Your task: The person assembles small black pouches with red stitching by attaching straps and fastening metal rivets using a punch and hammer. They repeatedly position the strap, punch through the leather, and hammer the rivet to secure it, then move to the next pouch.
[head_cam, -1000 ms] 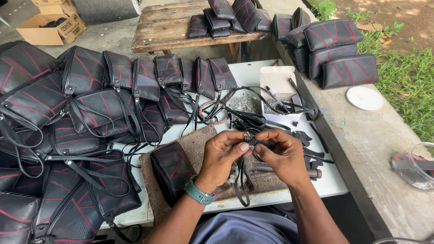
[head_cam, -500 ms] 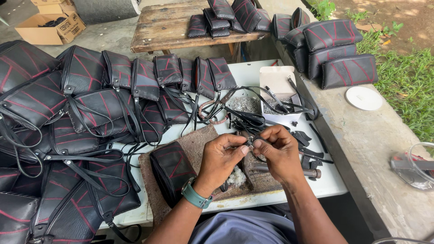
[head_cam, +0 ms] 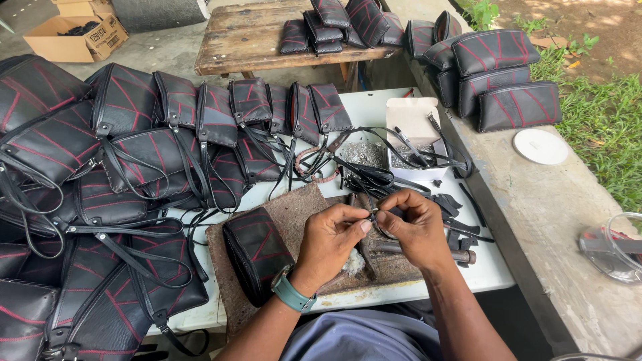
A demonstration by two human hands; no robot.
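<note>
Both grips pinch one small metal ring [head_cam: 374,215]: left hand [head_cam: 329,239], right hand [head_cam: 416,226]; tan cardboard box [head_cam: 79,35] far left, white open box [head_cam: 413,127] ahead.

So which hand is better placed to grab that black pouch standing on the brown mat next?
Left, probably. The left hand sits on the same side as the black pouch, with nothing between them. The right hand is farther off and would have to cross over. Both hands pinch a small metal ring.
</note>
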